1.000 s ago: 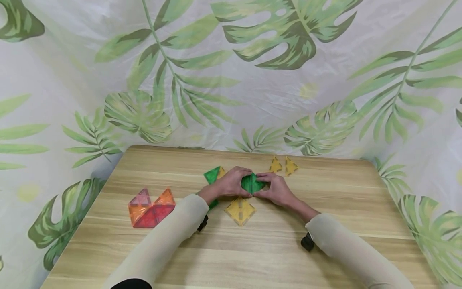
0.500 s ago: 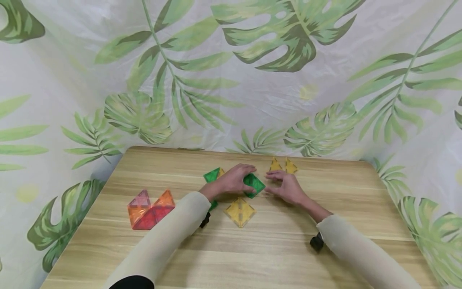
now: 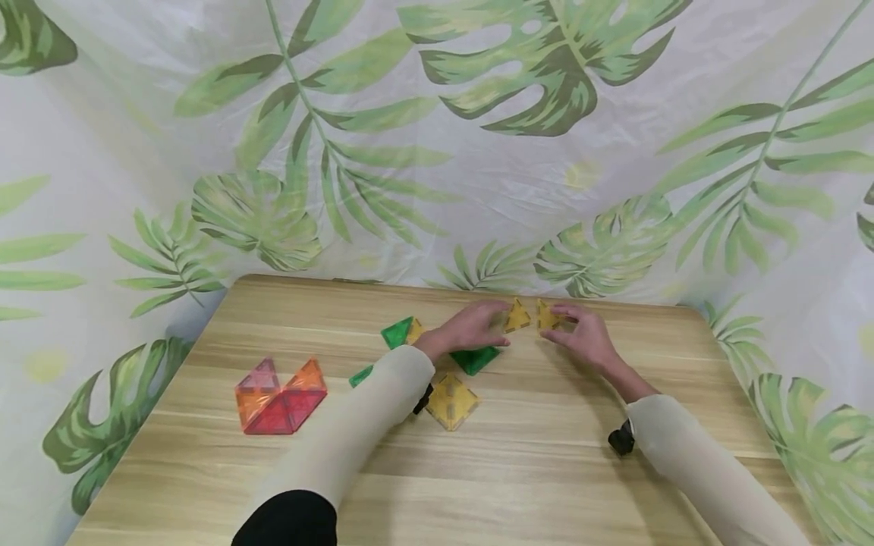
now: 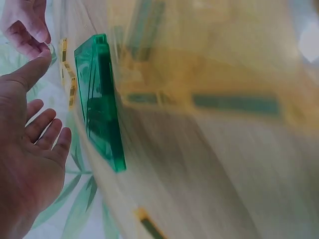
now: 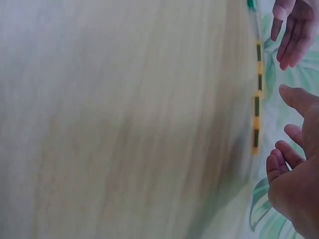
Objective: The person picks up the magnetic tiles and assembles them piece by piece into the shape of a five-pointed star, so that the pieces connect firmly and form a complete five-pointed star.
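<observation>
Two small yellow triangle magnetic tiles, a left one (image 3: 517,315) and a right one (image 3: 545,314), lie side by side near the table's back edge. My right hand (image 3: 586,337) is at the right one, thumb and fingertips spread around its right side. The left hand (image 3: 473,326) reaches to the left triangle with thumb and fingers apart, holding nothing. Beneath that hand lie joined green tiles (image 3: 476,360), partly hidden by it; the left wrist view shows the green tiles (image 4: 99,104) from the side. In the right wrist view the right hand's fingers (image 5: 291,154) are loosely bent.
A yellow diamond of tiles (image 3: 454,402) lies in front of the green ones, partly behind the left sleeve. Farther left are a green tile (image 3: 396,332) with a yellow one and a group of red and orange tiles (image 3: 287,406). A leaf-print cloth (image 3: 505,189) hangs behind the table (image 3: 519,470).
Both hands have left the green tiles, which now lie on the table. The right hand moved right and back to the yellow triangles, and the left hand followed to the right.
</observation>
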`<state>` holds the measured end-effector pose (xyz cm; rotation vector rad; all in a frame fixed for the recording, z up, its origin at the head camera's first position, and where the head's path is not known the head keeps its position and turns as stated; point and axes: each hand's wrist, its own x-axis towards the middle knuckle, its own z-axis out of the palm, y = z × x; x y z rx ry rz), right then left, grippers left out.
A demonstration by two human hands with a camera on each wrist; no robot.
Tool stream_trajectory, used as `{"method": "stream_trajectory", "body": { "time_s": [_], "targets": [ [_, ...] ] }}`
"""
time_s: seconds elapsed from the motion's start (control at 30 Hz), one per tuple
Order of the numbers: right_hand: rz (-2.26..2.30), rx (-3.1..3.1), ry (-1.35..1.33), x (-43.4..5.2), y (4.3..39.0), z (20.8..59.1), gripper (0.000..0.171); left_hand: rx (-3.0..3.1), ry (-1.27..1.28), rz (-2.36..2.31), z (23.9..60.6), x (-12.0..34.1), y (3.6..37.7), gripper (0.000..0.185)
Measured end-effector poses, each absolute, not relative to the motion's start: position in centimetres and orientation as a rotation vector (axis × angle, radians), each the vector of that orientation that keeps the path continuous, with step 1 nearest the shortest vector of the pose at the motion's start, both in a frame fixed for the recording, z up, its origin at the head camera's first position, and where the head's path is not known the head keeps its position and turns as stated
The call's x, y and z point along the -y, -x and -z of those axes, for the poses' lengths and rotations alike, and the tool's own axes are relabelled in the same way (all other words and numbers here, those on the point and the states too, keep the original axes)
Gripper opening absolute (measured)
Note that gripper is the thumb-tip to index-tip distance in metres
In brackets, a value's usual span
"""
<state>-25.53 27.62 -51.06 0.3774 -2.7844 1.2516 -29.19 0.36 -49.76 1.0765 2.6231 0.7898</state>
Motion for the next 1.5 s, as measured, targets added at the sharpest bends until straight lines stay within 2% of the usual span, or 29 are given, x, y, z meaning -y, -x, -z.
{"method": "stream_trajectory", "body": {
  "time_s": [0.37,0.67,1.1,1.2,1.5],
  "targets": [
    [-1.180,2.807,-0.374,-27.9,26.6,52.5,0.058,-2.592,-1.113,-0.775,50.9,-2.1,29.9,0.056],
    [-1.120,2.843,-0.415,-27.7,26.7,52.4,0.055,-2.583,-1.154,-0.664,50.6,-1.5,30.1,0.047],
    [-1.039,2.847,-0.462,-28.1,26.0,52.2,0.053,-2.623,-1.178,-0.734,50.7,-0.4,30.2,0.031],
    [-1.024,2.849,-0.483,-28.3,25.9,52.3,0.052,-2.633,-1.171,-0.760,50.8,-0.4,30.2,0.034],
    [-1.019,2.849,-0.507,-28.5,25.8,52.3,0.053,-2.678,-1.058,-0.802,51.0,-0.1,30.5,0.062]
  ]
}}
